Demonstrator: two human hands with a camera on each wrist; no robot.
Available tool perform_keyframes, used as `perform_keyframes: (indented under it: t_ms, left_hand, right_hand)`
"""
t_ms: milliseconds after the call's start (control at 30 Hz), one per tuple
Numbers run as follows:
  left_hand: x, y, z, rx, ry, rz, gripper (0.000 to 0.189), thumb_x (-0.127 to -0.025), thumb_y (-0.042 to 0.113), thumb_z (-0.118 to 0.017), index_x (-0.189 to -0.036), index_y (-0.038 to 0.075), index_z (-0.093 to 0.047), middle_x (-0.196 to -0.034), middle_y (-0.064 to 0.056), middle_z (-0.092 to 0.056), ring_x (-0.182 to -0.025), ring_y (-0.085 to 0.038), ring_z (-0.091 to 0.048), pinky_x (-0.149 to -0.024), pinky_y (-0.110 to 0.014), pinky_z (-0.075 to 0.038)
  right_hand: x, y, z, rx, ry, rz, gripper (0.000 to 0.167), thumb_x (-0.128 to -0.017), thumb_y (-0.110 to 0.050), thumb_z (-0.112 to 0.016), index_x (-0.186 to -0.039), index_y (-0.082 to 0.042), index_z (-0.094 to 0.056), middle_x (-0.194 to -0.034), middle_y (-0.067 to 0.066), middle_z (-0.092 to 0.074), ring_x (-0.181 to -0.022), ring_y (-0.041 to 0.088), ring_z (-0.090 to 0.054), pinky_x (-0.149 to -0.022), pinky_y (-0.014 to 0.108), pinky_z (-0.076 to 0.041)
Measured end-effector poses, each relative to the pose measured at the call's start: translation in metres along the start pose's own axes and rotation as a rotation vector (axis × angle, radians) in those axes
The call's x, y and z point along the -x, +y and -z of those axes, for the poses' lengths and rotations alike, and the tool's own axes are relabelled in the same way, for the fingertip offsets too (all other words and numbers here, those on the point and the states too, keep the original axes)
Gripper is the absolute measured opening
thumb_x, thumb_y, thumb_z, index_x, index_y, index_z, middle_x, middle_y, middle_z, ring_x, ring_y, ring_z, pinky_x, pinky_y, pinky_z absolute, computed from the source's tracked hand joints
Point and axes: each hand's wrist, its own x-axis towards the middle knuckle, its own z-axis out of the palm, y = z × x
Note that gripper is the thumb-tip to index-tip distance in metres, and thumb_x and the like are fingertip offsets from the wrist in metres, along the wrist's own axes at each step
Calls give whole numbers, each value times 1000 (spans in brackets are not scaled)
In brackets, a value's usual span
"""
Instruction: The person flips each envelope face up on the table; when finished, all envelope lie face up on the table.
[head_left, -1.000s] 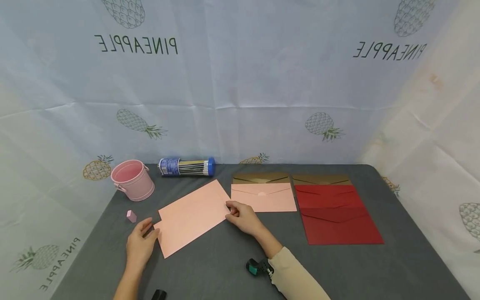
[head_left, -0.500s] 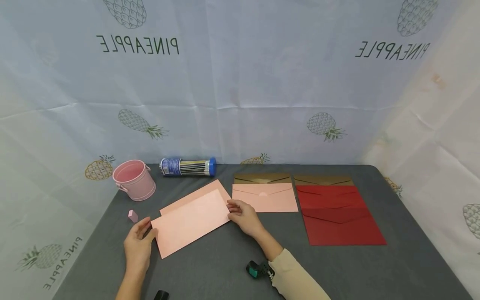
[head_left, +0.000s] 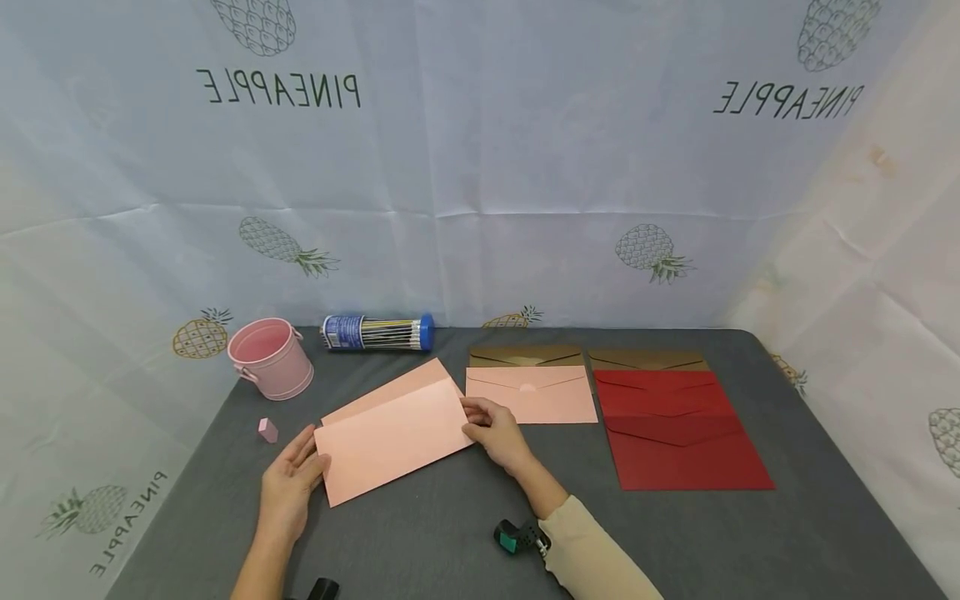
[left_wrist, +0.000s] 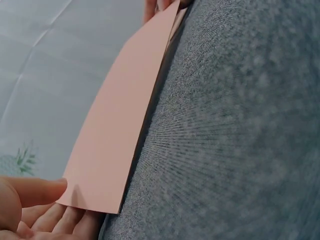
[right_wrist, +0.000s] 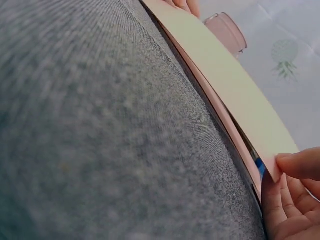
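Observation:
Both hands hold a plain pink envelope (head_left: 397,450), slanted with its right end farther from me. My left hand (head_left: 288,487) pinches its left end, thumb on top and fingers beneath, as the left wrist view also shows. At the opposite end, my right hand (head_left: 498,437) grips the edge between thumb and fingers. Under it a second pink envelope (head_left: 420,377) shows as a strip along the far side. In the right wrist view a narrow gap separates the held envelope (right_wrist: 235,85) from the lower envelope (right_wrist: 227,122) near my right hand.
To the right lie a pink sealed-flap envelope (head_left: 531,404), red envelopes (head_left: 686,458) and gold envelopes (head_left: 525,356) on the grey tabletop (head_left: 420,533). Back left stand a pink bucket (head_left: 273,367) and a lying tube of pencils (head_left: 378,332). A small pink block (head_left: 267,430) sits near my left hand.
The upper envelope has tilted up off the lower one and shifted slightly right, both hands moving with it. More of the lower envelope's far strip stands apart from it.

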Motion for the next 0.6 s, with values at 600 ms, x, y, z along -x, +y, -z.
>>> perform_keyframes:
  t_ms: [600]
  left_hand:
    - [-1, 5, -5, 92, -90, -84, 67, -90, -2, -59, -149, 6, -27, -119, 10, -56, -91, 3, -63, -75, -15, -53]
  right_hand:
    - [-10, 14, 11, -266, -18, -76, 45, -86, 8, -60, -130, 7, -51, -114, 27, -61, -92, 16, -64, -70, 17, -52]
